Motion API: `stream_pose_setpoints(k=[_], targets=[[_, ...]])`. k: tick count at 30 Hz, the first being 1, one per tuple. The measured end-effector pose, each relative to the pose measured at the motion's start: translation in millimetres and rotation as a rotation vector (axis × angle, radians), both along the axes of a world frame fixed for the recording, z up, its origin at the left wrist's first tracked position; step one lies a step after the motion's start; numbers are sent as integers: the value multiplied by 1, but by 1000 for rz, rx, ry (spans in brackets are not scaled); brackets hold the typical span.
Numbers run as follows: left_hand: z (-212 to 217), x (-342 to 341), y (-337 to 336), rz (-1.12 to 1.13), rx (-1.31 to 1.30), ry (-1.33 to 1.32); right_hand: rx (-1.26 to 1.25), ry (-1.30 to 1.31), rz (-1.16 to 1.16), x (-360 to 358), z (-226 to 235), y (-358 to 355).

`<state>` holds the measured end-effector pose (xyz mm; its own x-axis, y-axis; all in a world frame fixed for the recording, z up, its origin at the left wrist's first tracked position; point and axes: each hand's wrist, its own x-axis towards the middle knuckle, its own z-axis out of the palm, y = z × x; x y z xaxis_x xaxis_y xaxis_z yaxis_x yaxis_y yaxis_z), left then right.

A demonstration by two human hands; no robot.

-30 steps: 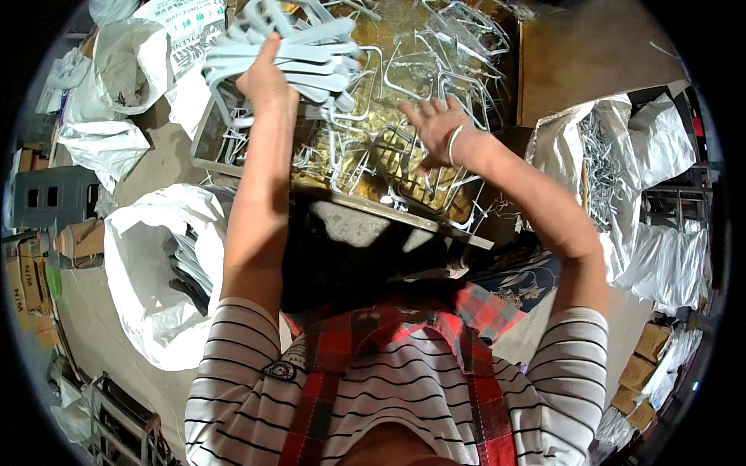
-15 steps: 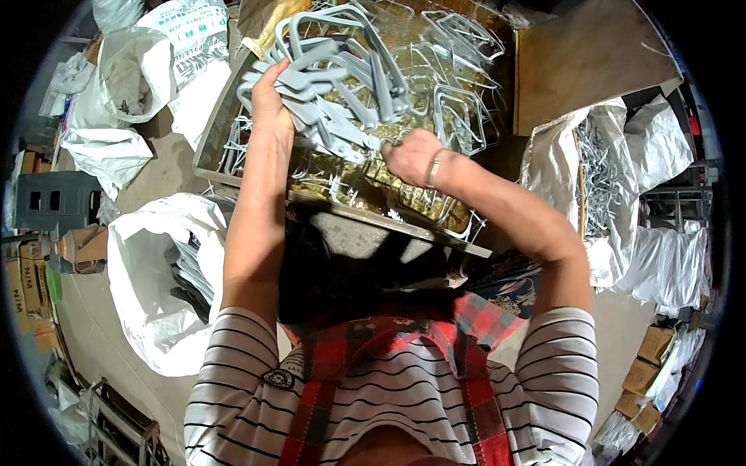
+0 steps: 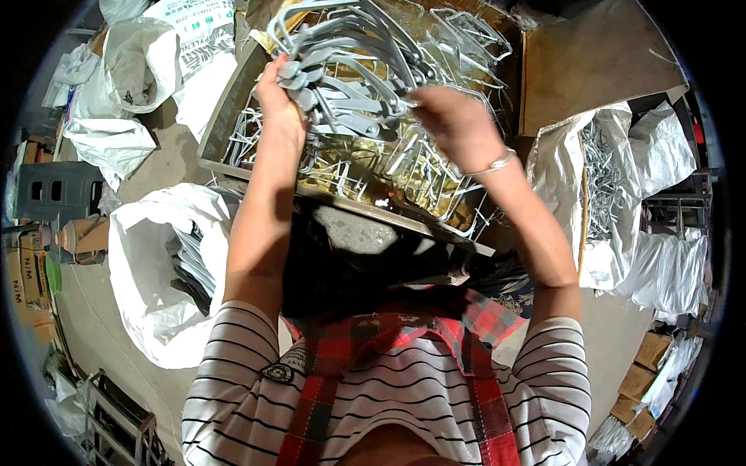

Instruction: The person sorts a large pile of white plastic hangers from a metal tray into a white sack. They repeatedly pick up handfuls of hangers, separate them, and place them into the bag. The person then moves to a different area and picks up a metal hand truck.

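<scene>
My left hand (image 3: 278, 99) is closed round one end of a bundle of grey bent metal handles (image 3: 353, 62), raised above the metal tray (image 3: 350, 203). The handles overlap, and their curved bars reach over to the right. Beside their right side is my right hand (image 3: 458, 128), smeared by motion; whether its fingers hold or touch anything cannot be made out. Bent pale wire frames (image 3: 431, 182) lie under both hands in the tray, over a yellowish-brown, wet-looking bottom.
At the left stands a white sack (image 3: 140, 311) with grey pieces inside, near a dark plastic crate (image 3: 58, 190). An opened sack of small metal parts (image 3: 598, 175) is on the right. A brown board (image 3: 594, 66) leans behind the tray's right side.
My right hand has moved right and up from the lower end of the bundle and is now blurred. My left hand has turned the handles, which now hang more to the right.
</scene>
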<state>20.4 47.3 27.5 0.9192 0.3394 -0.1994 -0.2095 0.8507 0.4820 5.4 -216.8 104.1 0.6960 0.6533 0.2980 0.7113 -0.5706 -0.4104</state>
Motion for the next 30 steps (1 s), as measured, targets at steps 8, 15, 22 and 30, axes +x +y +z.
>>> stream_pose_setpoints(k=[8,15,22,30], targets=[[-7,1,-41,-240,50,119,-599,88,27,33,-83,93],[-24,12,-27,-55,103,215,-320,-100,20,41,-68,79],[-28,1,-47,-192,92,201,-346,242,62,33,-114,82],[-16,9,-21,-83,-9,105,-238,-200,-98,36,-69,73]])
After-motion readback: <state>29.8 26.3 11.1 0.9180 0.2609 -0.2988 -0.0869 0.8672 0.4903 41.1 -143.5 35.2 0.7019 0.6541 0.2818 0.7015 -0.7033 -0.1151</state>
